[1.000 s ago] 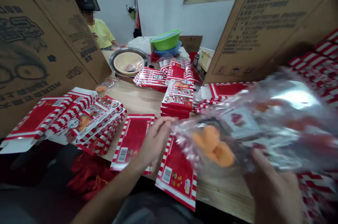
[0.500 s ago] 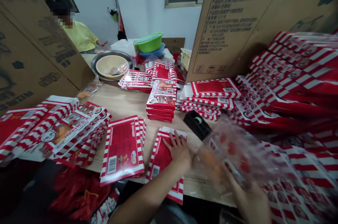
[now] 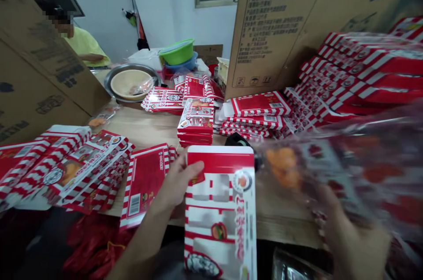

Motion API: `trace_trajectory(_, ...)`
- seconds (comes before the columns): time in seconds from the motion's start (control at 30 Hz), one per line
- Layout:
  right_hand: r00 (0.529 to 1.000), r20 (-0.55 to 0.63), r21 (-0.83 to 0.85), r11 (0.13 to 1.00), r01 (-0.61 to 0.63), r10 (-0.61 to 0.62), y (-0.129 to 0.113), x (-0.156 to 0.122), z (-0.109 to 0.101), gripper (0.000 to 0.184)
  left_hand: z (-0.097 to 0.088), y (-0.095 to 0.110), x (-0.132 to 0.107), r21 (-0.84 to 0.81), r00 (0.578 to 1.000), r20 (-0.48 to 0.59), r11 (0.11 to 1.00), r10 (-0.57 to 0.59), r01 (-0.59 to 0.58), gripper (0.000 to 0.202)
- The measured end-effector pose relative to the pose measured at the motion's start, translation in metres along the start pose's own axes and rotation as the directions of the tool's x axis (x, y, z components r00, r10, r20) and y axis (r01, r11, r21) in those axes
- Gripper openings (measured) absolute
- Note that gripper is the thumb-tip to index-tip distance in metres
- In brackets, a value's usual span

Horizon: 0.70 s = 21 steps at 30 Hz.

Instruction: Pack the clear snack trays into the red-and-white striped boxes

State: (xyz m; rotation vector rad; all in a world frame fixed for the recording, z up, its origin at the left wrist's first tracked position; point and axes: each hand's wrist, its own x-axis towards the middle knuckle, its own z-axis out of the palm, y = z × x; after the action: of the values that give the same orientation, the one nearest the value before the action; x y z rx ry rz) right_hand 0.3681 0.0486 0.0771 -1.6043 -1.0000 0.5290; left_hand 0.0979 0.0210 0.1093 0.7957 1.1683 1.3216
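Observation:
My left hand (image 3: 180, 178) grips the left edge of a red-and-white striped carton (image 3: 213, 209), thumb over its front. The carton faces me, with window openings and a small burger picture. At the right, my right hand (image 3: 350, 231) is closed on a clear plastic bag (image 3: 360, 152), smeared by motion. Orange lumps and red pieces show through the plastic. Behind the carton's top edge a black tape dispenser (image 3: 235, 140) is partly hidden. Left of my left hand lies a small stack of red cartons (image 3: 145, 183).
Striped cartons are piled high at the right (image 3: 350, 82) and fanned out at the left (image 3: 89, 165). A short carton stack (image 3: 196, 119) stands mid-table. Large cardboard boxes flank both sides. Behind are a beige basin (image 3: 130, 84), a green basin (image 3: 176, 53) and a person in yellow (image 3: 86, 46).
My left hand has picked the carton up off the table, and its windowed front now faces me. My right hand has moved right with the plastic bag. The view has shifted slightly.

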Motion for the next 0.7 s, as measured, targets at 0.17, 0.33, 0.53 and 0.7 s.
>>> trace_trajectory(0.17,0.989,-0.053,0.557,0.826,-0.084,0.137,-0.037,0.003,0.071,0.035,-0.006,-0.018,0.000,-0.206,0.996,-0.087,0.978,-0.032,0.013,0.038)
trace_trajectory(0.33,0.856,0.485,0.603,0.640,-0.476,0.180,-0.039,-0.004,0.106,0.042,-0.009,-0.036,-0.013,-0.192,0.990,0.038,0.972,-0.133,0.138,0.030)
trace_trajectory(0.53,0.621,0.760,0.347,0.691,-0.634,0.189,-0.031,0.004,0.081,0.039,-0.017,-0.038,-0.014,-0.026,0.996,-0.053,0.997,-0.072,0.071,0.030)
trace_trajectory(0.7,0.481,0.875,0.214,0.849,-0.484,0.054,-0.023,0.026,0.059,0.031,-0.010,-0.043,-0.012,0.051,0.986,-0.168,0.999,0.013,-0.004,0.029)
